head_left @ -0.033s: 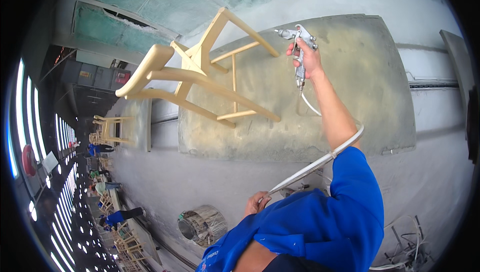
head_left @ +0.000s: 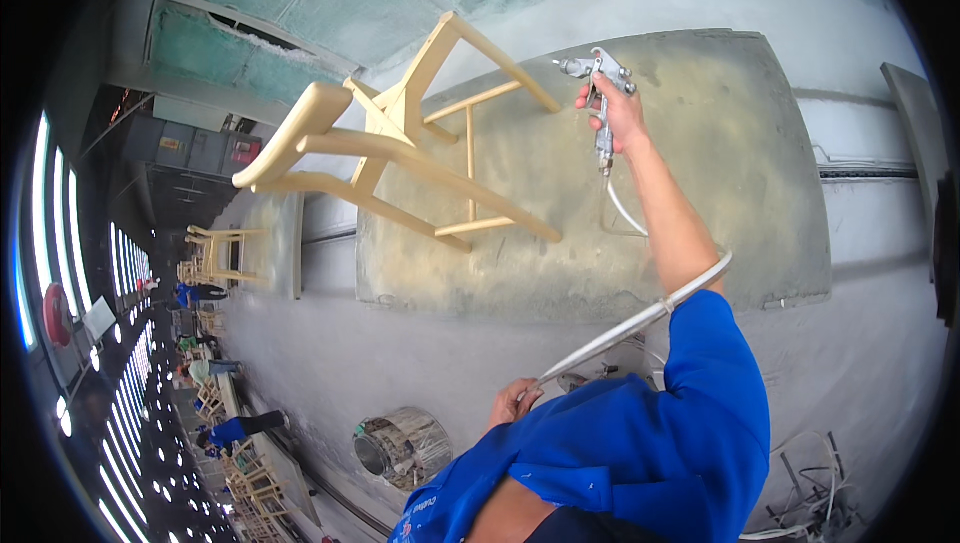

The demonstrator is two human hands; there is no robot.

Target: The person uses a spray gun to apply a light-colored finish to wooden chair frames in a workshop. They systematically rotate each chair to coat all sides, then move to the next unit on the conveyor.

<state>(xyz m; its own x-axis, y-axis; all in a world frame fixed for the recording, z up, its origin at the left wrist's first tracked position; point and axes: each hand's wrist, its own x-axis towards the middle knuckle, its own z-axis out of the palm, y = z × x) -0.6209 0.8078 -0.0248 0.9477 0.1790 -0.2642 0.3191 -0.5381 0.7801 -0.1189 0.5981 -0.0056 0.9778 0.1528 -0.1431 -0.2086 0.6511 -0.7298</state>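
The right hand is gripping a metal spray gun, its nozzle pointing left, apart from the chair frame. The left hand is closing round a pale hose, which is passing across the right arm near the elbow. The chair frame, of light wood, is standing on a stained grey-green board, left of the gun, its curved backrest projecting beyond the board's left edge. A round, crusted container is sitting below the board. Farther left, a person in blue is standing near other chairs.
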